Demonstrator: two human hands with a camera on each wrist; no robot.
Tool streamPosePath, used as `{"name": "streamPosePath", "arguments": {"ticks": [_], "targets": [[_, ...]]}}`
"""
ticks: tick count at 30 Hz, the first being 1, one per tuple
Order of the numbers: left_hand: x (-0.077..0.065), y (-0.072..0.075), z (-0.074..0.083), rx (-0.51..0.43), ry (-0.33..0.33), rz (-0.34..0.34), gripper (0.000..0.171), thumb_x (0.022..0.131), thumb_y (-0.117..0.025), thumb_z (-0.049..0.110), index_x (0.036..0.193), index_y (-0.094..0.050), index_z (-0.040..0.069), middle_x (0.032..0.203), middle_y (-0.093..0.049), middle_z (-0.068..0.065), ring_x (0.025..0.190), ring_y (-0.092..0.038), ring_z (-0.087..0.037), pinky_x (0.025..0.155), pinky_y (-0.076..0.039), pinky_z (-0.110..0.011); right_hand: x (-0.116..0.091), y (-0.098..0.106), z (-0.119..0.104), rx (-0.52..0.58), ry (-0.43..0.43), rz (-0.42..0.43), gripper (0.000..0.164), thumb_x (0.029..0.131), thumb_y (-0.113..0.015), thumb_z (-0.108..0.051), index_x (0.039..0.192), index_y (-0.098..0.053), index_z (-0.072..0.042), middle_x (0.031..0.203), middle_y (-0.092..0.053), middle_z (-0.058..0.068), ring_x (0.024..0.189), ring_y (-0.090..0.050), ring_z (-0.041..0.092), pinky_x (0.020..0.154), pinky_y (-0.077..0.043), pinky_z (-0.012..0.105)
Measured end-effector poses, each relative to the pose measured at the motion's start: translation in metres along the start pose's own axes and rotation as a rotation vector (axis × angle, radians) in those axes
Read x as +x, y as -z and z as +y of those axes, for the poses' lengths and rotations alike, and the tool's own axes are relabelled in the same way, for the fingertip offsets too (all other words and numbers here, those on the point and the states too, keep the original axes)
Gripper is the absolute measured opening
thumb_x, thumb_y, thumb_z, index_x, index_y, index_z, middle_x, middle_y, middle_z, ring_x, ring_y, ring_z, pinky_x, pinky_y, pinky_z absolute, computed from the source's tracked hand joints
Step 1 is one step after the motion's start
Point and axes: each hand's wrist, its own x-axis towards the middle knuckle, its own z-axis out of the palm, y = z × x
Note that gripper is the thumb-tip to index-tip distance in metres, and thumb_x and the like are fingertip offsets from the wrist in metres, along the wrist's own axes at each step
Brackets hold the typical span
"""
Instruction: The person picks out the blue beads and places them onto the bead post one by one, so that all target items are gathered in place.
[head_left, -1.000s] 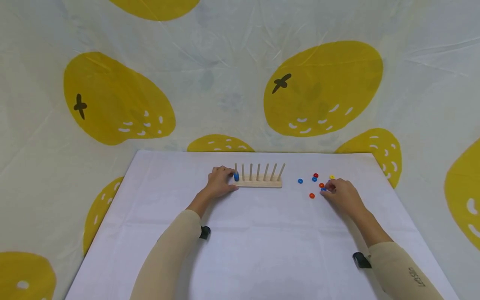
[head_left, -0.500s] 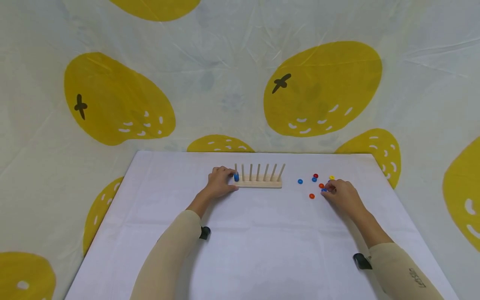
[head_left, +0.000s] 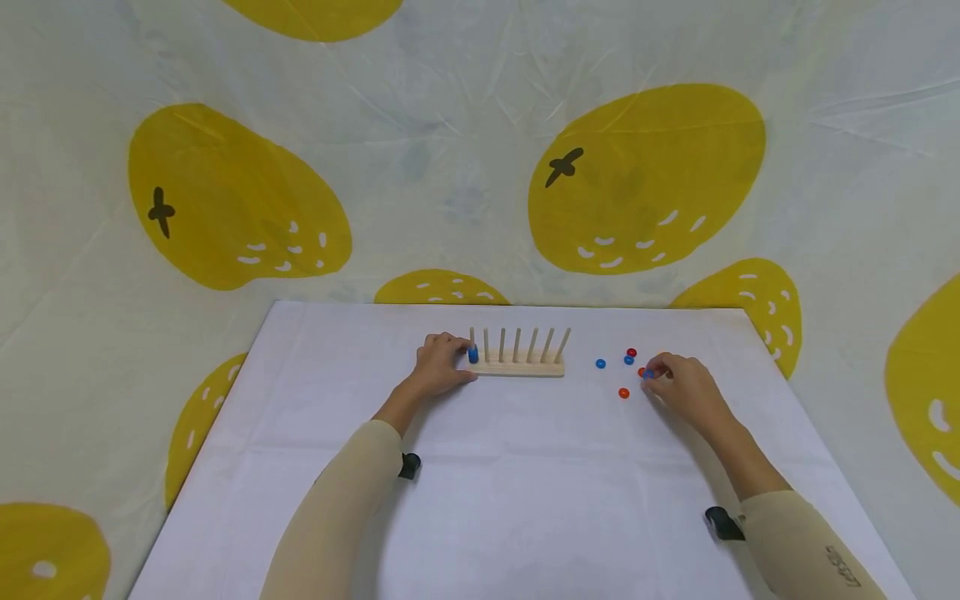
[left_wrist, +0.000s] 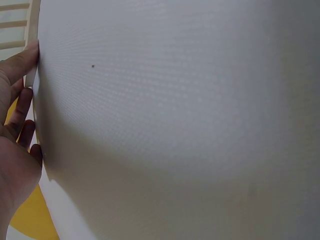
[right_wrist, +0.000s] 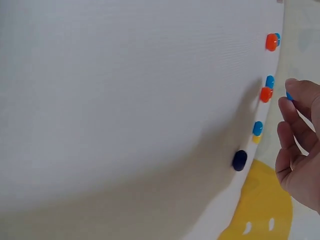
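In the head view a wooden peg rack (head_left: 521, 370) with a row of upright pegs stands on the white table. Blue rings (head_left: 473, 356) are stacked on its leftmost peg. My left hand (head_left: 441, 367) grips the rack's left end, thumb at the front edge and fingers behind. To the right, my right hand (head_left: 684, 387) pinches a blue ring (head_left: 648, 374) between thumb and index finger. The right wrist view shows this blue ring (right_wrist: 289, 96) raised off the table, mostly covered by the fingertips. An orange ring (head_left: 642, 372) is partly hidden behind that hand.
Loose rings lie between rack and right hand: a blue ring (head_left: 601, 363), a red ring (head_left: 632, 352) touching another blue ring (head_left: 628, 361), and an orange ring (head_left: 624, 392). Beyond the hand, the right wrist view shows a yellow ring (right_wrist: 256, 139) and a dark blue ring (right_wrist: 240, 160).
The right hand has lifted the blue ring slightly from the table and shifted a little left, now covering the yellow ring in the head view. My left hand keeps its place on the rack.
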Motion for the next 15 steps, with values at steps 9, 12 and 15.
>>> {"name": "streamPosePath", "arguments": {"ticks": [9,12,15], "targets": [[0.000,0.000,0.000,-0.001,-0.003,0.001,0.058,0.085,-0.086,0.034,0.136,-0.066,0.013,0.130,-0.061,-0.011,0.136,-0.042,-0.035,0.110,-0.035,-0.056,0.014,0.022,-0.024,0.043,0.050,0.010,0.027,0.094,-0.075,-0.014,0.116,-0.068,-0.001,0.102,-0.071,0.016,0.100,-0.060,0.037,0.083,-0.051,0.046],[0.000,0.000,0.000,-0.005,-0.004,0.002,0.058,0.085,-0.086,0.033,0.136,-0.066,0.013,0.130,-0.061,-0.011,0.136,-0.042,-0.035,0.111,-0.034,-0.056,0.018,0.031,-0.033,0.044,0.068,0.018,0.026,0.095,-0.074,-0.015,0.117,-0.067,-0.002,0.104,-0.071,0.015,0.101,-0.060,0.036,0.084,-0.051,0.046],[0.000,0.000,-0.001,-0.003,-0.003,0.000,0.059,0.085,-0.086,0.034,0.136,-0.066,0.013,0.130,-0.061,-0.010,0.136,-0.042,-0.035,0.111,-0.034,-0.056,0.022,0.036,-0.042,0.043,0.096,0.035,0.026,0.095,-0.074,-0.016,0.116,-0.067,-0.003,0.104,-0.071,0.015,0.100,-0.060,0.034,0.085,-0.051,0.048]]}}
